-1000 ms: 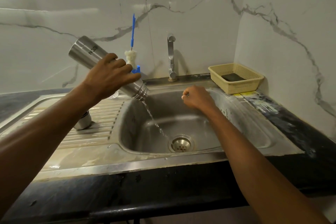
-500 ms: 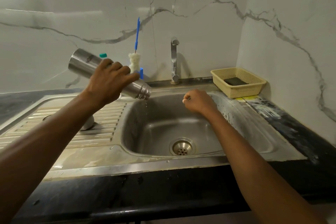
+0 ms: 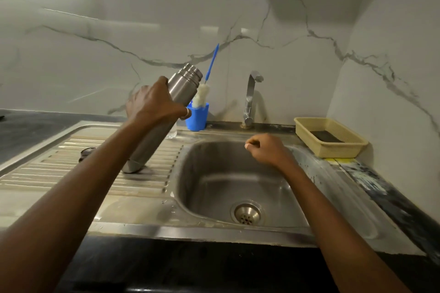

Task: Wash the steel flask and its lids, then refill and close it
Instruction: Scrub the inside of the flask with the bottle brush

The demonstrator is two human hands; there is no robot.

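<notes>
Flask sits in our left hand, whose fingers and thumb wrap round its upper body just below the threaded neck. Its long axis slants. The base points down and toward us, low over the drainboard, and the open mouth points up and away to the right, toward the wall. We cannot tell whether the base touches the drainboard or hangs just above it.

What matters is how that mouth lies from the tap. The tap stands to the right of the flask, behind the sink, with its spout well apart from the mouth. Between them stands the cup holding the brush, whose white head is just beside the flask's shoulder. So the flask lies left of the basin, not over it.

Our right hand hangs over the back of the sink, fingers curled in with nothing visible in them. It is the nearer hand to both tap and brush.

We judge that one of two moves comes next. The left hand may carry the flask rightward and bring its mouth under the spout, or it may hold the flask as it is while the right hand fetches the brush. Either way the left hand supplies the hold and the right the reach.
</notes>
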